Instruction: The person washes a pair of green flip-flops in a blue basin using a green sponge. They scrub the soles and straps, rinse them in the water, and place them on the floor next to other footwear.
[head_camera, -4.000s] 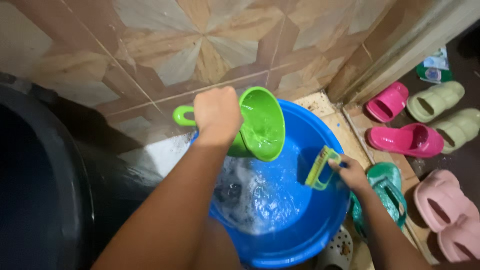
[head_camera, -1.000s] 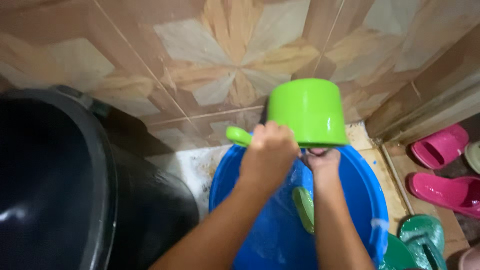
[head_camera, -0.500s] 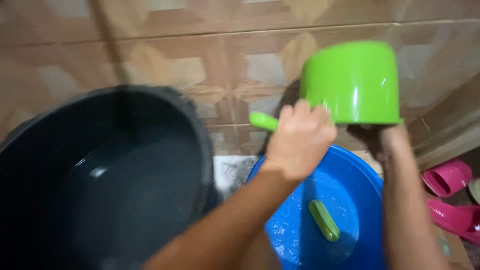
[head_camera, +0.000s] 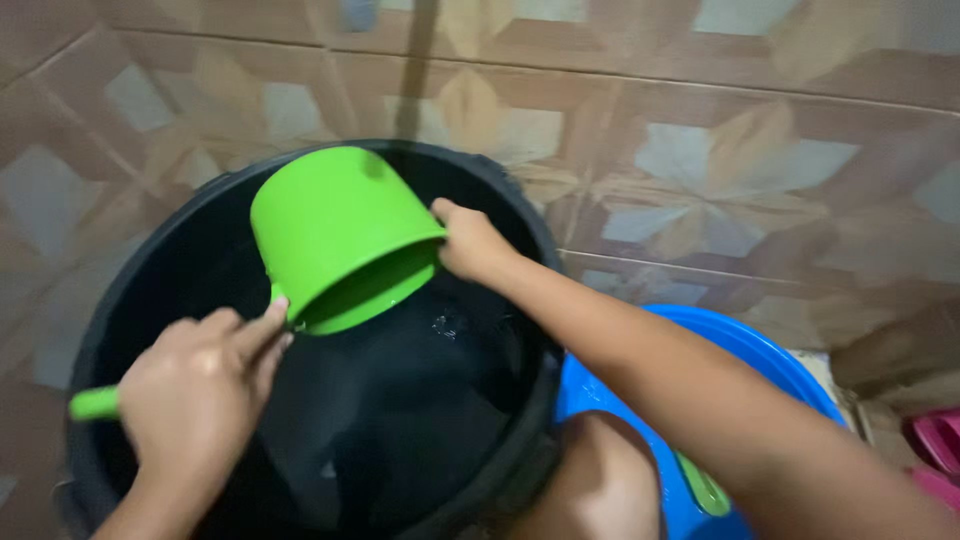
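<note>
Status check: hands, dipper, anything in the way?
Left hand grips green dipper handle; right hand on its rim. Dipper tilted over black barrel. Nothing blocking.

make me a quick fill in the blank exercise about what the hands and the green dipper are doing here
1. The left hand grips the green dipper by its ____.
2. The right hand touches the dipper's ____.
3. The dipper is held above the large ____ barrel of water.
4. To the right of the barrel stands a basin coloured ____.

Missing words: handle; rim; black; blue
</note>
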